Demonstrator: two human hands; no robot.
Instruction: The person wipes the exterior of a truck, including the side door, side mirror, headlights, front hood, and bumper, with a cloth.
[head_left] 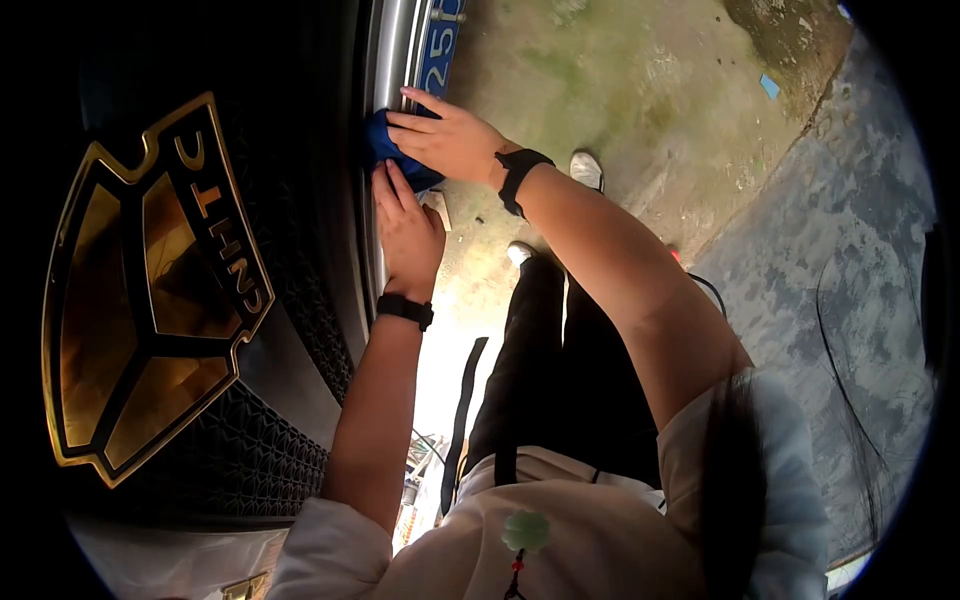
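A bunched blue cloth (412,172) lies against the silver metal strip (391,60) along the front of a dark vehicle. My right hand (450,142) grips the cloth from above, its fingers reaching over it onto the strip. Just below, my left hand (408,230) holds the lower edge of the same cloth with its fingertips; its thumb is hidden. Beside my right fingers is a blue plate (440,55) with white characters, partly cut off. Both wrists wear black bands.
On the left, a large gold-edged emblem (150,340) with raised letters sits on the vehicle's dark patterned grille (260,450). Mottled concrete floor (600,70) stretches to the right, with a small light-blue scrap (769,86) on it. My white shoes (586,170) stand close to the vehicle.
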